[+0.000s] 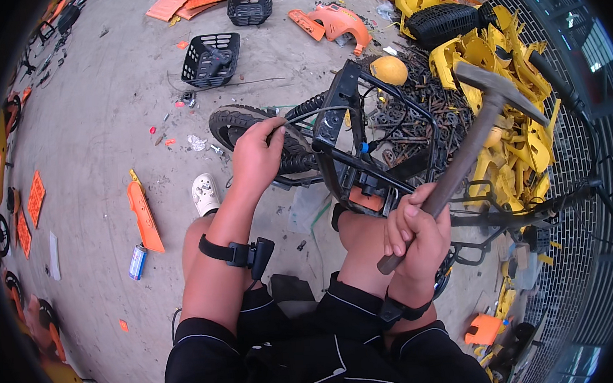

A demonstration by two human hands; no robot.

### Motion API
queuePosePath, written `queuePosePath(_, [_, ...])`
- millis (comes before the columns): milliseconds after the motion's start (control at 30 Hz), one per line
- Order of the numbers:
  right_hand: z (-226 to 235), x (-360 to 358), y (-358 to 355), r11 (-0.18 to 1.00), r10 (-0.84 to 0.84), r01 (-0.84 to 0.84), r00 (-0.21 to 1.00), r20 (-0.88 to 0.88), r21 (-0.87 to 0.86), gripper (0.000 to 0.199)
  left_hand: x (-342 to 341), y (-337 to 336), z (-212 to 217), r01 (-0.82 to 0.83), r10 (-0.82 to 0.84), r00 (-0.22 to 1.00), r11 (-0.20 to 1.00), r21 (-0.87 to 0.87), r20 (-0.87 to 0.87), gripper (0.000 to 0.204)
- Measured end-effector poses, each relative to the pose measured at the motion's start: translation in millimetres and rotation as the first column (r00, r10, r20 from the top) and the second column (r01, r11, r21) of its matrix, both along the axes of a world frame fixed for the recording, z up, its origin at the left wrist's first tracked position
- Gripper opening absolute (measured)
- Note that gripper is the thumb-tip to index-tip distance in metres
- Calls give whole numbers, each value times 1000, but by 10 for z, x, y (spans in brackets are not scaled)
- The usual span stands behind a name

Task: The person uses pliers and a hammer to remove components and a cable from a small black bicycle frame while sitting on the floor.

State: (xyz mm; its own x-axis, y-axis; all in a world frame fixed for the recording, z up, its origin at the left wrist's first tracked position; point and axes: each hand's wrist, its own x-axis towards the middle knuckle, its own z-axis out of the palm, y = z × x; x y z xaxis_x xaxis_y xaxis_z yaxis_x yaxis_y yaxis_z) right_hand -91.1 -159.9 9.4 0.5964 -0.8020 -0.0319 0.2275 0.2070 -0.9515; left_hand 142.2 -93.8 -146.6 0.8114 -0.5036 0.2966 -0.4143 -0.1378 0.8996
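My right hand (pixel 421 233) is wrapped round the lower handle of a long-headed hammer (pixel 458 147), raised over the right side of a black scooter frame (pixel 327 127). The hammer's head is up and to the right, and one end tapers. My left hand (pixel 258 152) is closed in a pinch beside the knobbly rear tyre (pixel 231 122). From its fingertips a thin grey cable (pixel 322 110) arcs across to the frame. A black coil-spring shock absorber (pixel 307 106) sits between the wheel and the frame.
Broken yellow plastic panels (pixel 477 55) and a heap of rusty metal parts (pixel 421 114) lie beyond the frame. Two black baskets (pixel 211 59) stand ahead. On the floor at left are an orange panel (pixel 144 215) and a blue-white can (pixel 137 262).
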Motion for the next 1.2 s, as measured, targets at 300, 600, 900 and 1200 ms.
queuePosePath(300, [-424, 153, -117, 957, 289, -252, 852, -436, 141, 14, -1, -73, 33, -14, 16, 998, 999, 41, -53, 21])
queuePosePath(600, [104, -57, 12, 988, 101, -116, 984, -144, -105, 20, -26, -94, 28, 26, -25, 999, 1000, 12, -38, 22])
queuePosePath(900, [44, -112, -177, 965, 263, -252, 901, -345, 77, 16, -42, -76, 72, 76, -77, 996, 997, -20, -37, 21])
queuePosePath(1200, [-497, 161, -27, 970, 241, -208, 891, -384, 125, 22, -72, -85, 46, 103, -103, 994, 995, -16, -20, 20])
